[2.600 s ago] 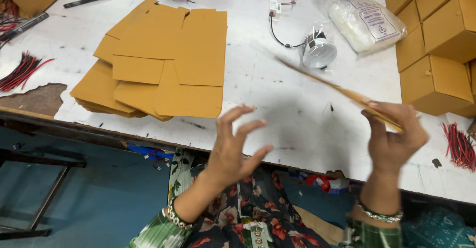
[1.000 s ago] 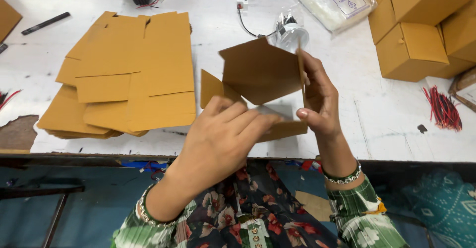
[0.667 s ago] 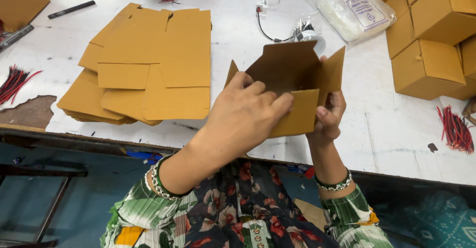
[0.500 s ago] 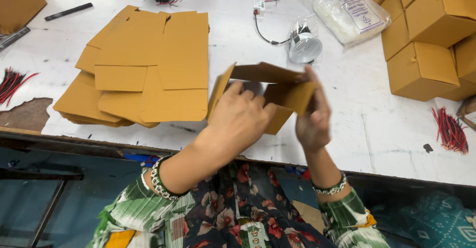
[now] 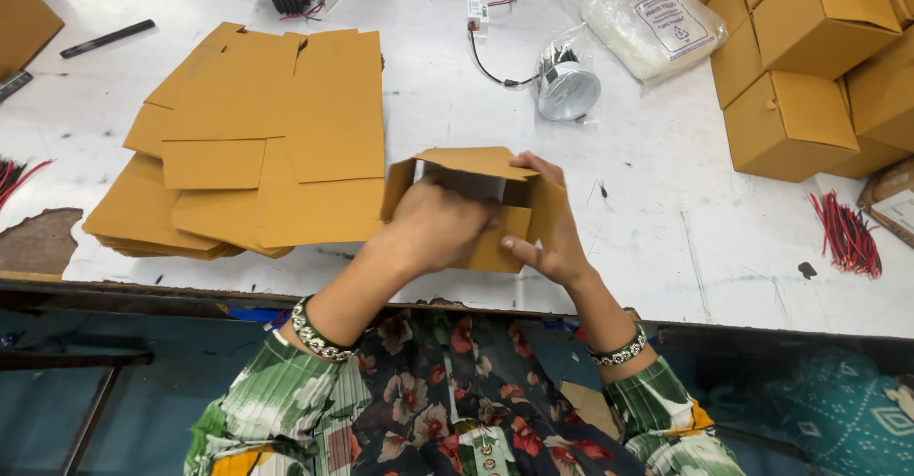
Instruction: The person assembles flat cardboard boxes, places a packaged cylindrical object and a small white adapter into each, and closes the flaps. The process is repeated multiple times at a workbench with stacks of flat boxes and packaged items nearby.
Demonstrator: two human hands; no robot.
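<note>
A small brown cardboard box, partly folded with its flaps up, sits between both my hands just above the near edge of the white table. My left hand presses into the box from the left side. My right hand grips its right wall, thumb in front and fingers over the top flap. The inside of the box is mostly hidden by my left hand.
A stack of flat brown box blanks lies left of the box. Several folded boxes stand at the right. A round lamp with a wire, a clear plastic bag and red wire bundles also lie on the table.
The flat blank held up in my right hand has been brought down and folded by both hands into a box shape. It now sits lower, near the table's front edge.
</note>
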